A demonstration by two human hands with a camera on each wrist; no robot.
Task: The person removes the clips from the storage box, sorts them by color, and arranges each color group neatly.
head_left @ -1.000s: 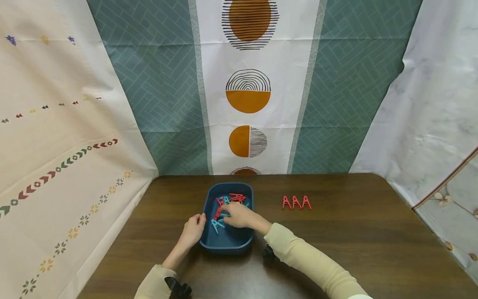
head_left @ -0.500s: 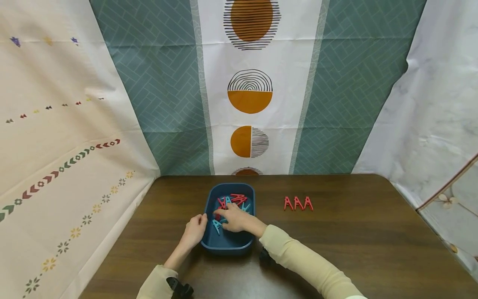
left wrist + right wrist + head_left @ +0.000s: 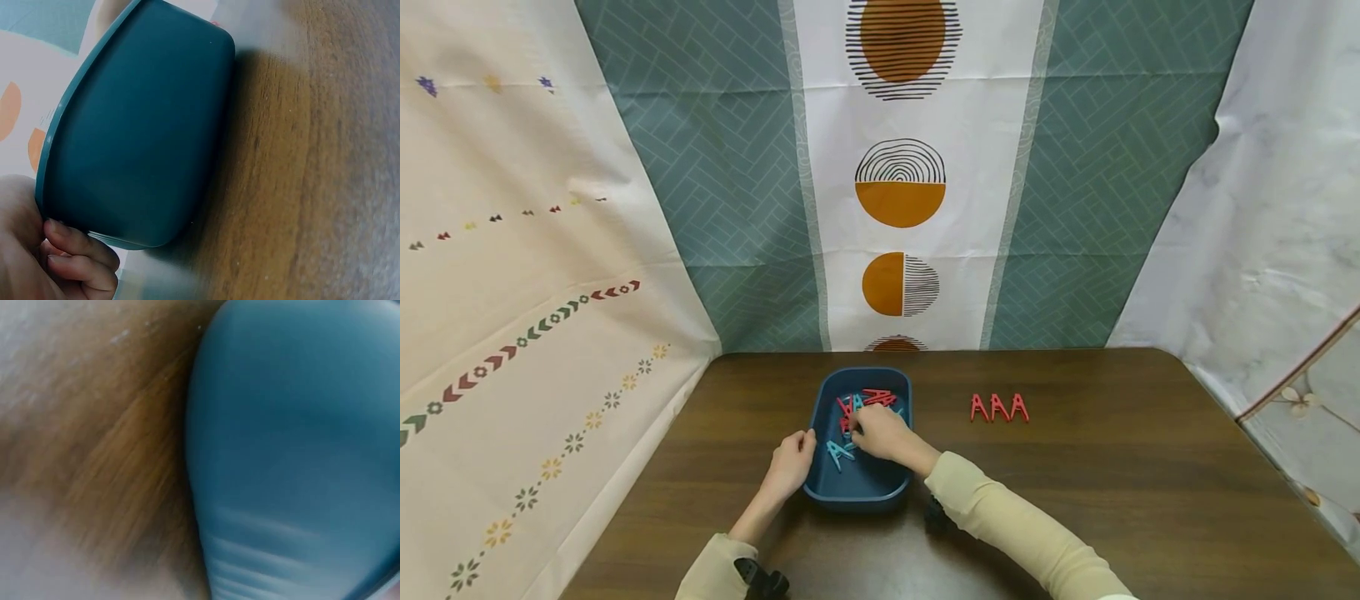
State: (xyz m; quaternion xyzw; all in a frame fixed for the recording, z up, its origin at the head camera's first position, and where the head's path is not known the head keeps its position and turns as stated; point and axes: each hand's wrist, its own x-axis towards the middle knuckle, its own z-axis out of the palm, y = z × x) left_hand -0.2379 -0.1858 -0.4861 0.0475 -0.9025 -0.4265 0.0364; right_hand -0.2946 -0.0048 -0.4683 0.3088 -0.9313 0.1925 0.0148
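A dark blue plastic basket [image 3: 859, 487] holds several red and light blue clothespins in the head view. My left hand [image 3: 793, 461] grips its left rim; the left wrist view shows curled fingers [image 3: 80, 262] there. My right hand [image 3: 886, 435] reaches over the right side into the basket, its fingers bent down among the pins. Just left of these fingers lies a red clothespin [image 3: 845, 425]. A light blue clothespin [image 3: 837, 455] lies nearer the front-left. Whether the right fingertips pinch a pin is hidden. The right wrist view has only the basket's outer wall [image 3: 294, 437].
Three red clothespins [image 3: 998, 407] lie in a neat row on the brown wooden table [image 3: 1112, 467], right of the basket. Patterned cloths [image 3: 1067, 250] hang behind the table and along both sides.
My right hand has shifted among the pins, its fingers drawing closer together. Some pins beneath it have moved slightly. My left hand stays on the rim.
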